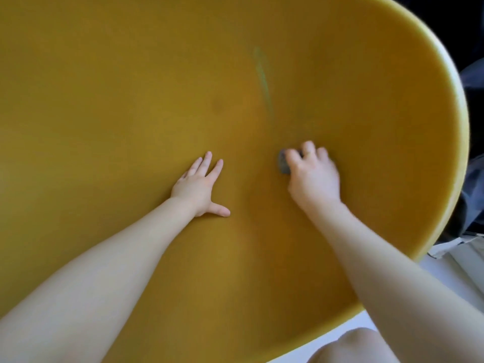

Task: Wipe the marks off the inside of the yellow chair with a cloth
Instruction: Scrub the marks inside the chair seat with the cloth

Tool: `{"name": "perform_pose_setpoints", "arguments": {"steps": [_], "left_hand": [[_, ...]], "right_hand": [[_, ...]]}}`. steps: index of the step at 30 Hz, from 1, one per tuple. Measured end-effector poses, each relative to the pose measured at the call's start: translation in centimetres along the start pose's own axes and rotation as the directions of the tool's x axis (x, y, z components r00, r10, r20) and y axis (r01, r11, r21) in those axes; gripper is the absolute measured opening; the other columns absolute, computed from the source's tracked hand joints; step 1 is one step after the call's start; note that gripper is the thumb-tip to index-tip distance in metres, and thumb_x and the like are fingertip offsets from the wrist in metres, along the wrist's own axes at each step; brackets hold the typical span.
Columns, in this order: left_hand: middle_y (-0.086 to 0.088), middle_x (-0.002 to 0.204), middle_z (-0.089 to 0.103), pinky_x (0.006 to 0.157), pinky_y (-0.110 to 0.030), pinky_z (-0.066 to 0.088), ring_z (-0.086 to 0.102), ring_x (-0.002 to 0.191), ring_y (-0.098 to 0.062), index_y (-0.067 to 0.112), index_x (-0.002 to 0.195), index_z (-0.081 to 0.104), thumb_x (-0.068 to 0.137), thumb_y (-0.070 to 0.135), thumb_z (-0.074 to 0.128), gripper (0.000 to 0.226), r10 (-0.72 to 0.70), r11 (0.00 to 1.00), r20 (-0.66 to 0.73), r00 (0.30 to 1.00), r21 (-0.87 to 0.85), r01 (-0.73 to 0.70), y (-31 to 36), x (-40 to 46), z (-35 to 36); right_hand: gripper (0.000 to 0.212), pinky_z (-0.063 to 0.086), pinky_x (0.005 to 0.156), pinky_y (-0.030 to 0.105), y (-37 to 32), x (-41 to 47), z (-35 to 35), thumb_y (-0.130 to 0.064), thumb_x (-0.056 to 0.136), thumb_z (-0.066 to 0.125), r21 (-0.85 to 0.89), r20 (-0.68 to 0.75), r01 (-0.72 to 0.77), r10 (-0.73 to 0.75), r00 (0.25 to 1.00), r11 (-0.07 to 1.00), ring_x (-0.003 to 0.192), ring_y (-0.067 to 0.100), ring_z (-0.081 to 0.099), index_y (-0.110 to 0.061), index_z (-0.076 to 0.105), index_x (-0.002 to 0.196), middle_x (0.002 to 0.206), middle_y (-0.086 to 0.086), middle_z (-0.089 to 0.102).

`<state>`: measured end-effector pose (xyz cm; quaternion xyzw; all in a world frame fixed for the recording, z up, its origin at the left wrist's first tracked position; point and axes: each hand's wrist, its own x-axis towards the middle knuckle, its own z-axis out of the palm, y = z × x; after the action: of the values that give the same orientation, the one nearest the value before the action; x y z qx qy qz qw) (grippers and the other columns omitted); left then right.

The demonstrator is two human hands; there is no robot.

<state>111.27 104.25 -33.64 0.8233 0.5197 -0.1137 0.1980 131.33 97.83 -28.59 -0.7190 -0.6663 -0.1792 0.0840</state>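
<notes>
The yellow chair (131,100) fills nearly the whole view, its curved inner shell under both bare arms, with a long greenish streak (262,77) and a fainter dark smudge (217,104) above the hands. The left hand (199,186) lies flat on the shell, fingers straight and spread, thumb out to the side. The right hand (313,176) curls its fingers over a small grey cloth (283,163), mostly hidden and blurred, apparently pressing it against the shell below the streak.

Both bare arms reach forward; left hand (199,185) lies flat, fingers spread, right hand (313,176) curled.
</notes>
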Motion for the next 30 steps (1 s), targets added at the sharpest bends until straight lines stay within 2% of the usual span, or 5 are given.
{"name": "perform_pose_setpoints", "arguments": {"steps": [6,15,21,26,30], "left_hand": [[0.004,0.151,-0.033,0.116,-0.038,0.013,-0.018,0.143,-0.016,0.031,0.146,-0.019,0.067,0.061,0.070,0.122,-0.041,0.999,0.049,0.998,-0.005,0.042,0.4,0.4,-0.3],[0.004,0.152,-0.030,0.116,-0.035,0.011,-0.017,0.143,-0.015,0.029,0.148,-0.013,0.066,0.054,0.076,0.123,-0.054,0.997,0.020,0.998,-0.052,0.055,0.5,0.4,-0.1],[0.006,0.151,-0.031,0.117,-0.040,0.018,-0.018,0.143,-0.014,0.030,0.147,-0.016,0.067,0.054,0.074,0.123,-0.109,0.991,0.064,0.992,-0.068,0.113,0.9,0.1,-0.2],[0.007,0.151,-0.031,0.116,-0.040,0.016,-0.019,0.143,-0.014,0.028,0.147,-0.015,0.068,0.054,0.073,0.121,-0.114,0.989,0.064,0.991,-0.091,0.120,0.8,-0.2,0.1],[0.006,0.152,-0.028,0.117,-0.038,0.011,-0.016,0.143,-0.015,0.025,0.148,-0.013,0.068,0.056,0.072,0.121,-0.122,0.989,0.051,0.991,-0.082,0.126,0.6,-0.2,0.3]], "right_hand": [[0.024,0.039,0.054,0.029,1.5,3.1,-0.2,-0.004,0.076,0.045,-0.197,-0.145,-0.206,0.179,0.973,0.959,0.068,0.031,0.057,-0.005,0.065,0.089,0.086,0.017,0.062],[0.036,0.042,0.051,0.028,-7.6,-1.7,3.7,-0.007,0.052,0.074,0.263,0.188,0.096,-0.149,0.971,0.960,0.064,0.031,0.054,-0.007,0.069,0.088,0.082,0.014,0.062],[0.028,0.031,0.079,0.042,1.5,5.0,0.2,-0.007,0.090,0.042,-0.011,0.041,0.024,-0.023,0.999,1.000,0.106,0.036,0.042,-0.008,0.054,0.116,0.121,0.019,0.047],[0.029,0.034,0.074,0.039,1.6,6.7,0.9,0.001,0.085,0.043,0.062,-0.062,-0.158,0.162,0.985,0.985,0.095,0.035,0.049,-0.006,0.058,0.108,0.114,0.020,0.053],[0.037,0.041,0.052,0.027,-3.7,1.7,3.3,-0.013,0.071,0.035,0.178,0.163,0.002,-0.031,0.986,0.984,0.063,0.029,0.056,-0.010,0.069,0.086,0.080,0.013,0.062]]}}
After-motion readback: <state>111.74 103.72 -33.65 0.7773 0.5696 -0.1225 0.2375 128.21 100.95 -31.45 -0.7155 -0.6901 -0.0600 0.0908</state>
